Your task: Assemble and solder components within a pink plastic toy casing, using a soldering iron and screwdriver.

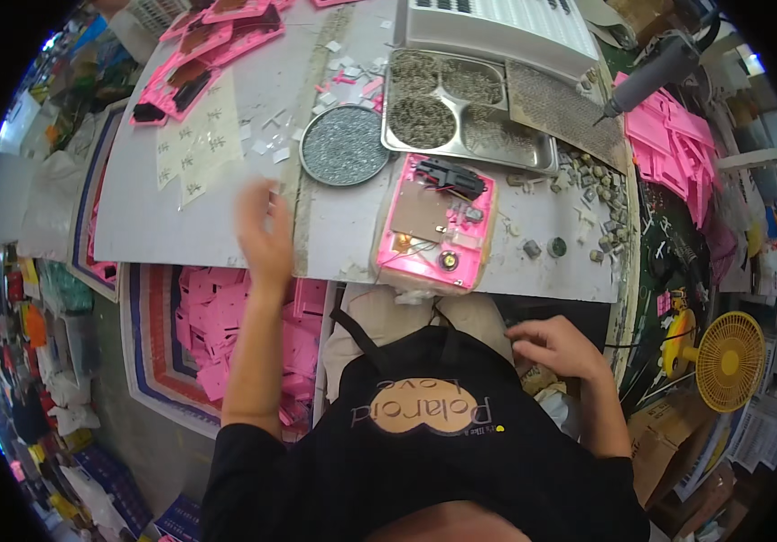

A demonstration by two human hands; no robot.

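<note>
L grip (264,237) apart, empty, above bench (181,217) | R grip (558,346) curled, state unclear, lap

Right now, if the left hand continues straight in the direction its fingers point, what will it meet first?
The left hand points up the bench. First in line are probably the small white slips scattered on the grey board, with the round grey dish just to their right. Its height above the board is unclear, since the hand is blurred.

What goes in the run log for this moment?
left hand: open, raised over bench edge | right hand: empty, at lap | pink casing: open, untouched
</note>
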